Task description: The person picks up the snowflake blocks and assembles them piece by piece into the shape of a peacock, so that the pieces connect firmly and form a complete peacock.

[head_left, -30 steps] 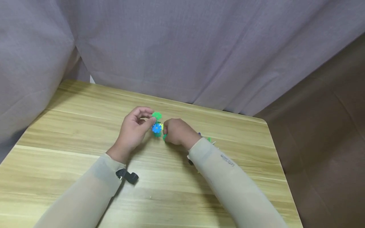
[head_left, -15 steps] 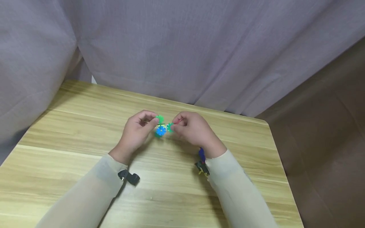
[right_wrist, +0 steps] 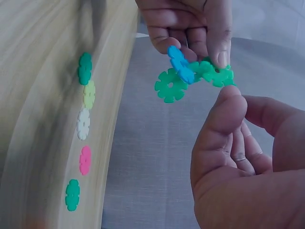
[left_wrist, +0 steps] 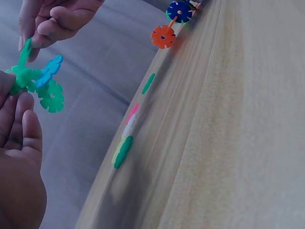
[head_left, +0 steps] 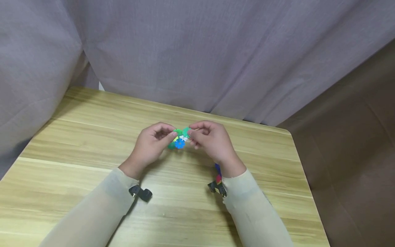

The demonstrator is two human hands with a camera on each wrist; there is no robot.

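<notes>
While the left hand (head_left: 148,145) pinches the small cluster of green and blue plastic snowflake discs (head_left: 179,139), the right hand (head_left: 211,139) pinches its other side. Loose discs (green, white, pink) (right_wrist: 84,125) lie on the wooden table (head_left: 92,137).

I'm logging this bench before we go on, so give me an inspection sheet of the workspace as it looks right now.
Surface: wooden table, light grain, bare where visible.
Job's things: cluster of snowflake discs, green with one blue, held above the table between both hands.
Clutter: loose discs in a row on the table, green, pale yellow, white, pink, green; an orange disc joined to a dark blue one.
Grippers: left hand pinches the cluster; right hand pinches a green disc on it.
Cables: nothing seen.
Surroundings: grey curtain behind; brown padded surface to the right.
</notes>
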